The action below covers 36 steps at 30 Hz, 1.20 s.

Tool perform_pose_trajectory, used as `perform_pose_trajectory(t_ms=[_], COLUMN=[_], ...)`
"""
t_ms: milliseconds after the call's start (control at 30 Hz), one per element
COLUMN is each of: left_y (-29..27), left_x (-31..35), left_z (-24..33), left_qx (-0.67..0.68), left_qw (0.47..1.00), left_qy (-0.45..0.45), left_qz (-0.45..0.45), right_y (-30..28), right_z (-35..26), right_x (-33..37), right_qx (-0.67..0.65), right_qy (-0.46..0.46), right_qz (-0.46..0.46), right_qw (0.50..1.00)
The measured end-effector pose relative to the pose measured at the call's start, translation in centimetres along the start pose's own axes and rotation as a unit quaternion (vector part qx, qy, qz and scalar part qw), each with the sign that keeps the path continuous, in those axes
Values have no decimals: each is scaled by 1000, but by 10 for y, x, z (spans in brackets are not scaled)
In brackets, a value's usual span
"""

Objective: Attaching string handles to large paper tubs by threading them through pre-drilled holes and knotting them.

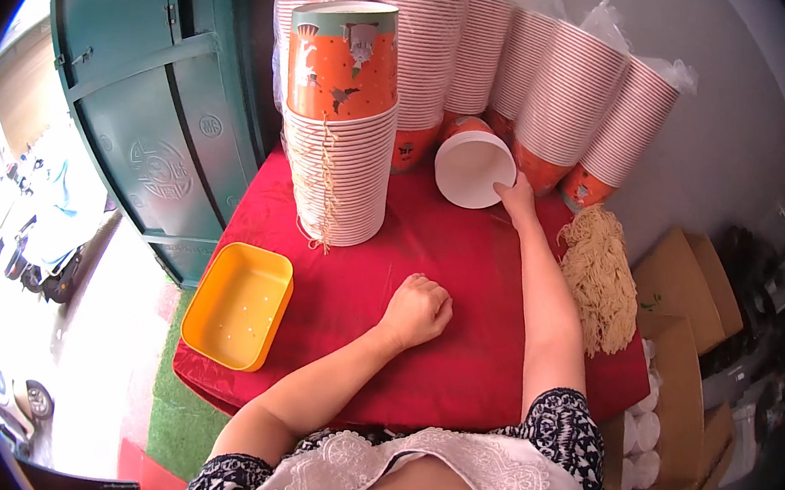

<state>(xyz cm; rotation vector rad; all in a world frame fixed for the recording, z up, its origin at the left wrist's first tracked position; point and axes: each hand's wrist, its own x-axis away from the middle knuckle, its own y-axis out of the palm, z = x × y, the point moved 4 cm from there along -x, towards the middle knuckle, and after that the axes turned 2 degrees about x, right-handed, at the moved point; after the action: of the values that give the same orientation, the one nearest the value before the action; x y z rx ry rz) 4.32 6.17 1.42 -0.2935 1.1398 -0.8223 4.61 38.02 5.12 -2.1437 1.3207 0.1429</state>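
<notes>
My right hand reaches out to the far side of the table and pinches the rim of a paper bucket. That bucket lies tipped, its white inside toward me and a little of its orange outside showing. My left hand rests as a fist on the red cloth; its curled fingers hide whatever may be in them. Beyond it stands a tall stack of nested paper buckets, the top one upside down, orange and green with printed figures. Tan strings hang down the side of this stack.
Several more bucket stacks in clear plastic line the wall. A yellow tray with small white bits sits at the left. A bundle of tan string lies at the right edge. Cardboard boxes stand beside the red-covered table.
</notes>
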Motion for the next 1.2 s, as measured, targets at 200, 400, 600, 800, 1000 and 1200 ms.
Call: perform_pose_trajectory(t_ms=[200,400,600,800,1000,1200], left_y=[3,4,3,9,10,10], left_x=[0,1,0,-1,0,0], left_z=[3,1,-1,1,-1,-1], left_qx=[4,7,3,-6,-2,9], left_qw=[1000,1000,1000,999,998,998], left_qy=[-3,0,-4,-25,-32,-41], left_qz=[-12,-19,-23,-36,-46,-51], right_y=[7,-4,-31,-40,-42,-48], right_z=[17,-1,-35,-26,-30,-34], right_x=[-26,-11,44,72,93,105], right_qx=[-2,169,201,223,201,196], right_qy=[9,-87,-142,-95,-95,-116], right_qz=[61,109,130,135,185,198], right_qw=[998,976,961,961,957,953])
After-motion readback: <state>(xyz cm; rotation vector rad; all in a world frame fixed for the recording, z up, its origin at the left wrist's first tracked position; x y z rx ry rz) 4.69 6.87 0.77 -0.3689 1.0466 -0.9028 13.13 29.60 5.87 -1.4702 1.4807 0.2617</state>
